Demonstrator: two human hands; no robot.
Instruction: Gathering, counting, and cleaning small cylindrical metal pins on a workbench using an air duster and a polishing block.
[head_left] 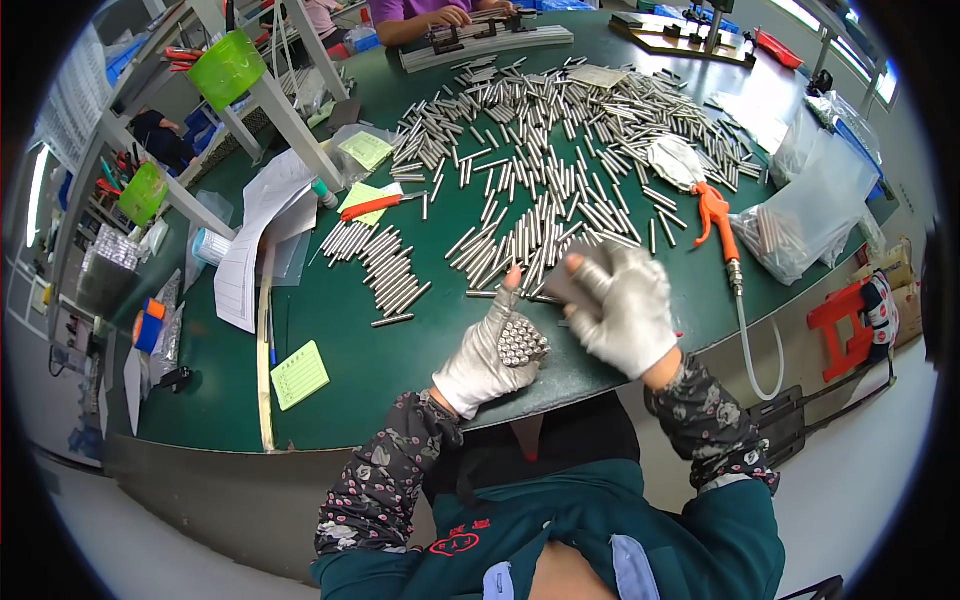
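My left hand [478, 368], in a white glove with bare fingertips, is closed round a bundle of metal pins [522, 343]. The round ends of the pins face up, packed tightly together. Just to its right, my right hand [638, 318] wears a similar glove and grips a flat grey-brown pad [572, 286]. The pad is apart from the bundle and partly hidden by my fingers. Beyond both hands, a wide heap of loose metal pins [545, 225] spreads over the green table [390, 390]. A smaller row of pins [390, 275] lies to the left.
An orange air gun [712, 215] with a hose lies at the right, beside plastic bags [805, 205]. On the left are a red-handled cutter [372, 207], paper sheets [255, 235] and a yellow-green slip [300, 375]. Across the table another person's hands [450, 17] work at a metal fixture [485, 38].
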